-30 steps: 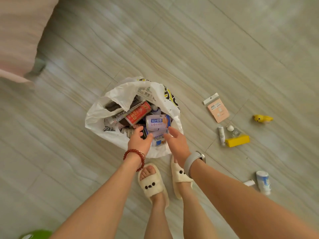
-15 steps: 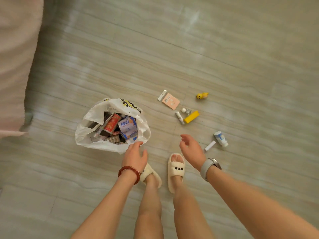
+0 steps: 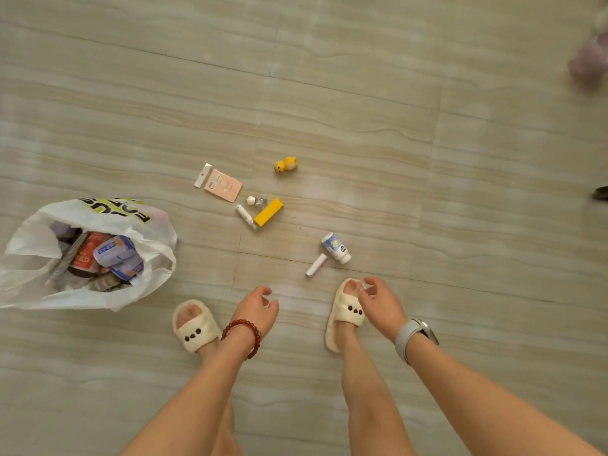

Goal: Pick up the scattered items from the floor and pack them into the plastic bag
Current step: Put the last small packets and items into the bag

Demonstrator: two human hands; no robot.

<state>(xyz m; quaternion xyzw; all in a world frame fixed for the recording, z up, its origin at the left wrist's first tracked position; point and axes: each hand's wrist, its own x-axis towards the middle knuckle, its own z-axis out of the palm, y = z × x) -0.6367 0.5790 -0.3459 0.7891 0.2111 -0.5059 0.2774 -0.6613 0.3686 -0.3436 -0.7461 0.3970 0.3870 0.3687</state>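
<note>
The white plastic bag (image 3: 29,238) lies open at the left on the floor, holding a red packet, a blue-and-white pack and other items. Loose on the floor ahead are a pink card packet (image 3: 223,186), a yellow duck toy (image 3: 286,164), a yellow box (image 3: 268,211), a small white tube (image 3: 245,216), a tiny white-capped bottle (image 3: 256,201), a white bottle with a blue label (image 3: 336,248) and a white stick (image 3: 316,264). My left hand (image 3: 257,309) and my right hand (image 3: 381,301) hang above my feet, fingers loosely curled, holding nothing.
My feet in cream slippers (image 3: 196,325) stand on the pale tiled floor. Something blurred and purple (image 3: 589,57) sits at the top right corner, and a dark object (image 3: 601,193) shows at the right edge.
Both hands left the bag and pulled back empty. I stepped to the right, so the bag now lies at my left and the scattered items lie straight ahead.
</note>
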